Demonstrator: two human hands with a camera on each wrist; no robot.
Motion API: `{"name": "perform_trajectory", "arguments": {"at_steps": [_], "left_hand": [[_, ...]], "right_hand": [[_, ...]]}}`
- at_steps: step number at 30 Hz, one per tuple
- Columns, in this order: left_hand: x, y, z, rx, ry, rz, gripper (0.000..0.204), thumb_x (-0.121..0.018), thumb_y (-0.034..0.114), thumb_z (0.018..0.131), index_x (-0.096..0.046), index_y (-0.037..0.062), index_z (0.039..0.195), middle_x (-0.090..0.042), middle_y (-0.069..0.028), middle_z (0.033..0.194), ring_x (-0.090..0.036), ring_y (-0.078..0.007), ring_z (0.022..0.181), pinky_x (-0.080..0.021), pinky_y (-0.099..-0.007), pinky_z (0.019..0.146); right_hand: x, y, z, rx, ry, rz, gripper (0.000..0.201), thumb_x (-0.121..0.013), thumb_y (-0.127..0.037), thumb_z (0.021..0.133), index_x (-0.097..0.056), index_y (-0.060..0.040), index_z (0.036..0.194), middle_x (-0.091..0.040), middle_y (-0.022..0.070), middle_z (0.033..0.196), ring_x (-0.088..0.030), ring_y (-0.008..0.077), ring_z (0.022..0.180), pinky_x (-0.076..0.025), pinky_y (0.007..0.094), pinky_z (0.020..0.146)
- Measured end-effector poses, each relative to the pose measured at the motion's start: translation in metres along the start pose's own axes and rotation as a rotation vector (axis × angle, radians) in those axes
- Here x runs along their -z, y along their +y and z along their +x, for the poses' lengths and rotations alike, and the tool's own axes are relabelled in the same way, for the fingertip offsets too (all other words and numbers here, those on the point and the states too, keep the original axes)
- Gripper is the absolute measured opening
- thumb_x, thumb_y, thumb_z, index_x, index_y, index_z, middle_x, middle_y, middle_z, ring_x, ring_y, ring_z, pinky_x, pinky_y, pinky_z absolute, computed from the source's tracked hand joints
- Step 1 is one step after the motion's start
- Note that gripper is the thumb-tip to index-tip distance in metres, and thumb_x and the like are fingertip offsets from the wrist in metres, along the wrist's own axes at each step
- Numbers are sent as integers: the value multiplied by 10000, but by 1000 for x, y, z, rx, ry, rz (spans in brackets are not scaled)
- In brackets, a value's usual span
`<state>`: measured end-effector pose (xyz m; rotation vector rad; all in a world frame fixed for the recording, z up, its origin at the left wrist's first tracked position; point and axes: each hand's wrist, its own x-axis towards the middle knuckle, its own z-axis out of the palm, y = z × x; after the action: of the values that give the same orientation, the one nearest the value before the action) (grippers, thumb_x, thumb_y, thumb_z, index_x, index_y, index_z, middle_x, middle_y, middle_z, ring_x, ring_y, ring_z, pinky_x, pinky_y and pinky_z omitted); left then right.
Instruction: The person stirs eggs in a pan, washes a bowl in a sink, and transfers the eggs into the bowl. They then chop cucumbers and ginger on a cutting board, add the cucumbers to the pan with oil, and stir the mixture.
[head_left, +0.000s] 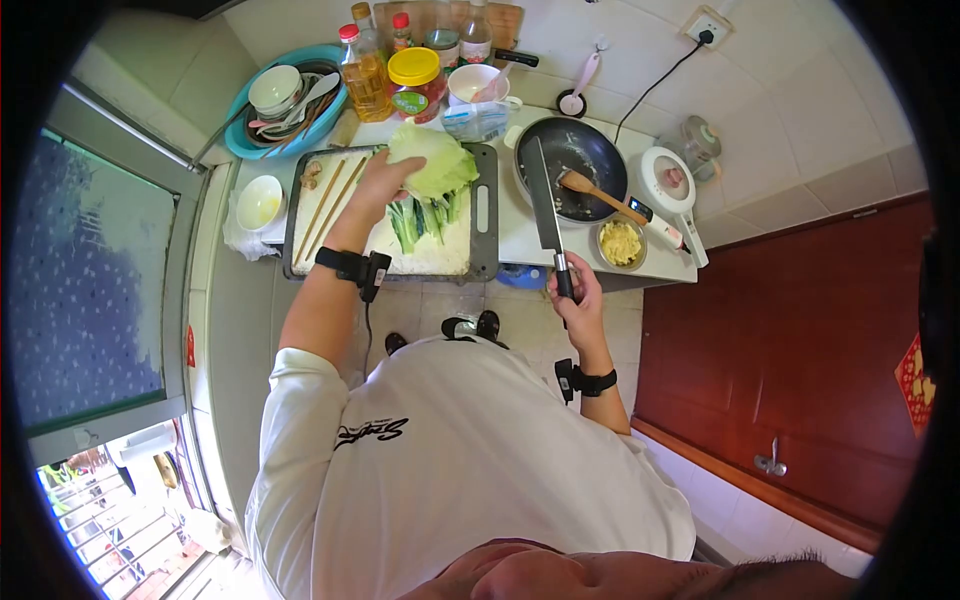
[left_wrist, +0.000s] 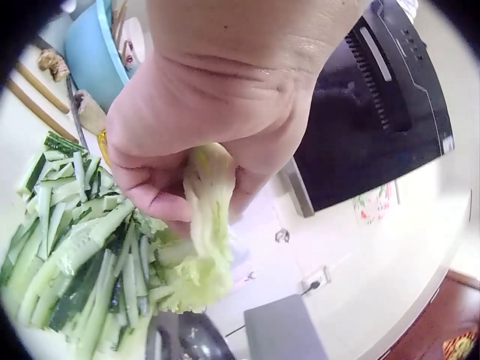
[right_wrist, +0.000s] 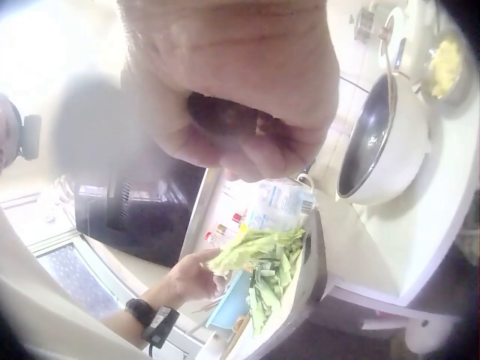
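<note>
A: How were the fingers of the left hand (head_left: 385,180) set?

B: They were curled tight round the pale stem of a cabbage leaf (head_left: 432,160), pinching it. The leaf hung above the cutting board (head_left: 482,215), right over the cut green strips (head_left: 428,216).

A: And the right hand (head_left: 578,300)?

B: Its fingers (right_wrist: 247,154) were wrapped fully round the black handle of a knife (head_left: 546,215). The hand was off the near edge of the desk (head_left: 520,240), and the blade pointed away over the gap between board and pan (head_left: 572,167).

A: What else stood close?

B: 2 chopsticks (head_left: 332,205) lay on the left part of the board, a small white bowl (head_left: 259,201) just left of it. A wooden spatula (head_left: 600,195) rested in the pan, with a dish of yellow food (head_left: 621,243) near its front. Bottles and a yellow-lidded jar (head_left: 416,82) crowded the back, beside a blue basin (head_left: 248,140) of dishes.
</note>
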<state>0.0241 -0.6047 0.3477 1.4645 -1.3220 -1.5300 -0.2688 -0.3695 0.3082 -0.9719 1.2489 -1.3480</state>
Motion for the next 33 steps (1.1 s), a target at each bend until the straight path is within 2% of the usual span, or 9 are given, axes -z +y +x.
{"name": "perform_trajectory", "arguments": {"at_steps": [8,12,15,22,24,26,27,29,33], "left_hand": [[59,28,-55,-40,65,-647,318,-643,149,930,-518,26,1196,-675,-55,966,-640,-133,787,-514,-294,652],[112,-22,-64,-104,116,-582,306,-611,91,947,-496,3,1216,-674,-70,981,-654,-158,765,-532,-307,629],[133,-99,-43,67,319,-546,409,-686,120,902,-489,20,1247,-650,-47,966,-585,-127,619,-474,-224,512],[117,-134,-67,41,454,-82,487,-745,196,863,-526,28,1264,-646,-28,977,-582,-88,675,-458,-212,510],[121,-135,-76,93,419,-27,541,-751,214,854,-509,8,1292,-647,-92,1044,-621,-167,787,-515,-290,628],[107,-123,-89,-168,810,626,583,-781,199,805,-516,-17,1276,-594,-216,1198,-592,-353,1075,-499,-461,895],[100,-116,-93,-167,807,624,583,-781,199,805,-516,-17,1276,-594,-216,1198,-592,-353,1075,-499,-461,895],[81,-99,-96,-626,948,819,613,-743,189,830,-474,-19,1341,-496,-278,1325,-462,-446,1239,-367,-525,1048],[7,-79,-57,-616,579,714,620,-714,289,854,-473,52,1372,-394,-282,1432,-379,-462,1319,-321,-526,1092]], "right_hand": [[-3,9,5,-26,-44,-43,563,-610,31,843,-452,-45,1378,-605,7,912,-547,55,779,-430,187,689],[-20,11,21,-5,-62,-152,525,-627,0,875,-461,-46,1371,-604,-1,887,-537,57,771,-417,193,682],[-34,14,37,3,-97,-191,505,-637,-19,887,-469,-48,1362,-601,-3,860,-528,62,762,-417,210,674],[-52,42,67,22,-133,-343,493,-636,-25,893,-479,-45,1360,-609,-2,877,-529,63,757,-426,222,671],[-55,41,69,30,-128,-372,494,-638,-31,894,-479,-44,1361,-607,-2,878,-525,62,756,-427,222,672],[-62,29,67,-14,-147,-331,511,-633,-46,901,-464,-41,1384,-599,5,884,-516,60,752,-426,220,671],[-63,33,67,-16,-144,-334,511,-633,-46,901,-464,-41,1384,-599,5,884,-516,60,752,-426,220,671],[-67,43,71,10,-143,-359,531,-629,-77,908,-453,-26,1407,-627,56,934,-544,99,778,-456,250,706],[-84,43,63,114,-146,-538,550,-620,-169,880,-478,-31,1393,-657,258,1115,-665,342,975,-506,364,856]]}}
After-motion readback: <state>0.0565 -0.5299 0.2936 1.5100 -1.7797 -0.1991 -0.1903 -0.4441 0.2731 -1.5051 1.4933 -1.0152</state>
